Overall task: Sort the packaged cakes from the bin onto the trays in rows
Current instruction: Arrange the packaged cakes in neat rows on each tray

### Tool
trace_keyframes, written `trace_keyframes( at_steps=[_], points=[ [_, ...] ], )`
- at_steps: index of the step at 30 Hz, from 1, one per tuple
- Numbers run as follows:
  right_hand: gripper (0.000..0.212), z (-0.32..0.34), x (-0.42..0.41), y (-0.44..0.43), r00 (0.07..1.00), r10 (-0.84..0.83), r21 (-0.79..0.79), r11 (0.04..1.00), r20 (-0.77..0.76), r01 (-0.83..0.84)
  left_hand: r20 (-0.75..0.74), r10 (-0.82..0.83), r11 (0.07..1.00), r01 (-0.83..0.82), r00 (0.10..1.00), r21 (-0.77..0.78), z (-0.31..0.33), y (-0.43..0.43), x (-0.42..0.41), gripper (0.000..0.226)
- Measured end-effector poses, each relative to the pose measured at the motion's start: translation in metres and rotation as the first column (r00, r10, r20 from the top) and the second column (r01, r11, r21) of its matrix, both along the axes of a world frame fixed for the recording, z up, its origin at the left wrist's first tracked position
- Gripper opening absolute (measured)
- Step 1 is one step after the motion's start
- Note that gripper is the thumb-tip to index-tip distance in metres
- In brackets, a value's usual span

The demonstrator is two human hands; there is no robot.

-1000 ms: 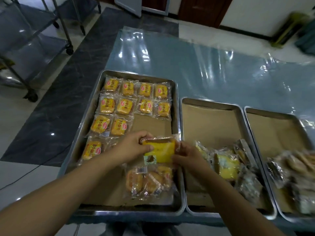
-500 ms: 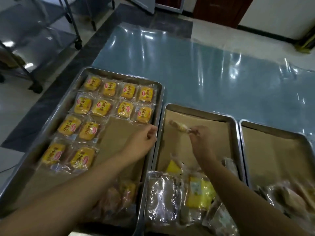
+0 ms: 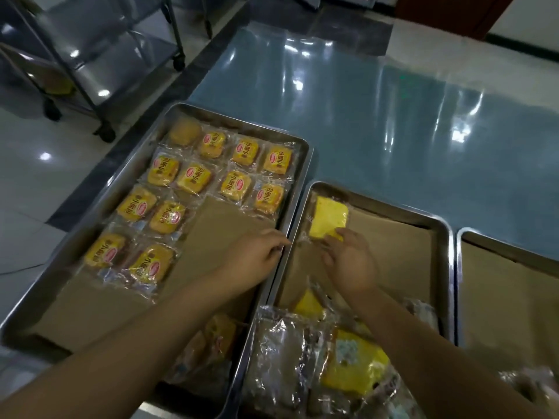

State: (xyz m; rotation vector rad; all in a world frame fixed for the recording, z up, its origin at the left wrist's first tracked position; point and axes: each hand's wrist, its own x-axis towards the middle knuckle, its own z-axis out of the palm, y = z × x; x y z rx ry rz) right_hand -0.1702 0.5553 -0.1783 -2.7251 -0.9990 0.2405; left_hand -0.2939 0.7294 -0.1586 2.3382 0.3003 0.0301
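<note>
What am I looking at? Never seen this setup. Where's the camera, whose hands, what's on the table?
No robot here: a person wears a camera on the head, so the one view looks forward and down over their own arms. Three paper-lined metal trays sit on a film-covered table. The left tray holds small cakes in rows. The middle tray has one yellow cake at its far left corner and jumbled packs at its near end. The right tray is mostly cut off. The right hand lays its fingers on the yellow cake's near end, probably setting it down. The left hand hovers by the left tray's right rim, holding nothing visible. A cart stands on the floor at the far left.
</note>
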Motion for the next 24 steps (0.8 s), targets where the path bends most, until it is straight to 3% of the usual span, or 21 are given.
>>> trace_keyframes(
  at_steps=[5, 9, 15, 18, 20, 24],
  points=[
    [0.027, 0.008, 0.001, 0.007, 1.000, -0.011, -0.045, 0.999, 0.028, 0.012, -0.015, 0.055, 0.998, -0.055, 0.998, 0.012, 0.000, 0.023, -0.020, 0.028],
    [0.027, 0.023, -0.017, 0.022, 0.997, -0.081, 0.069, 0.994, -0.008, 0.081, -0.053, 0.037, 0.999, -0.035, 0.998, 0.030, 0.001, 0.049, -0.040, 0.028],
    [0.023, 0.049, -0.081, 0.060, 0.996, 0.090, 0.144, 0.985, 0.018, -0.091, -0.175, -0.040, 0.997, 0.051, 0.984, 0.058, 0.002, 0.085, -0.081, 0.030],
    [0.023, 0.048, -0.122, 0.083, 0.969, 0.248, 0.081, 0.966, -0.010, -0.246, -0.234, -0.114, 0.985, 0.141, 0.966, 0.102, 0.002, 0.097, -0.103, 0.031],
    [0.027, 0.043, -0.147, 0.095, 0.940, 0.321, -0.008, 0.946, -0.118, -0.324, -0.259, -0.185, 0.963, 0.227, 0.948, 0.144, 0.001, 0.102, -0.116, 0.032],
    [0.028, 0.037, -0.177, 0.106, 0.907, 0.299, -0.233, 0.898, -0.298, -0.373, -0.320, -0.306, 0.876, 0.397, 0.897, 0.275, -0.006, 0.113, -0.135, 0.044]
  ],
)
